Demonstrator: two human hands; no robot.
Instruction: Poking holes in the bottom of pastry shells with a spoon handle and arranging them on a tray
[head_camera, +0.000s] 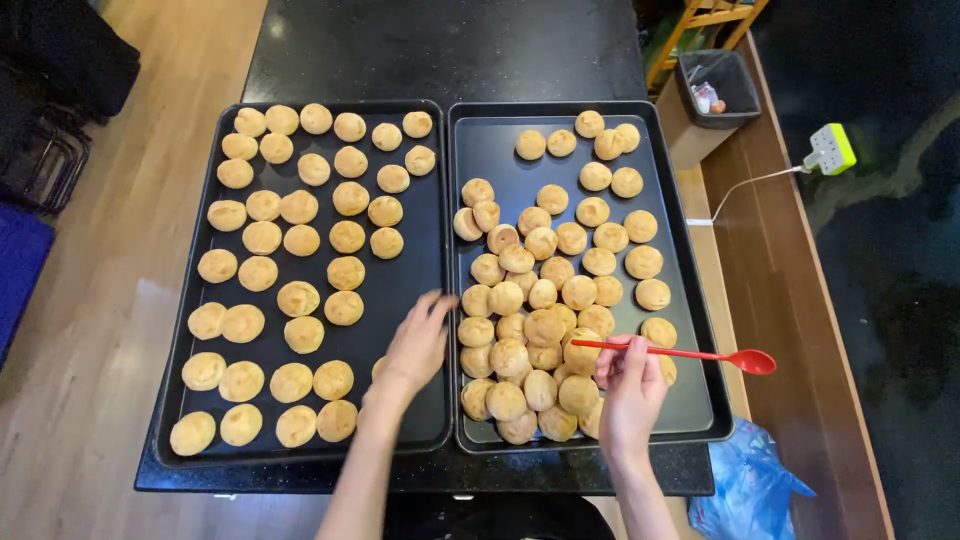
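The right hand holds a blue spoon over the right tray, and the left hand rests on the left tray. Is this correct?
Not quite: the spoon is red, not blue, as the head view shows. The right hand does hold it over the right tray, and the left hand rests on the left tray.

Black counter (440, 50), light wood floor (150, 250), perhaps a bin (718, 90).

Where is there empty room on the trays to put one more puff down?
Bare patches: the left tray, its right strip beside the left hand; the right tray, its top-left corner and right edge under the red spoon. The puffs crowd its lower left.
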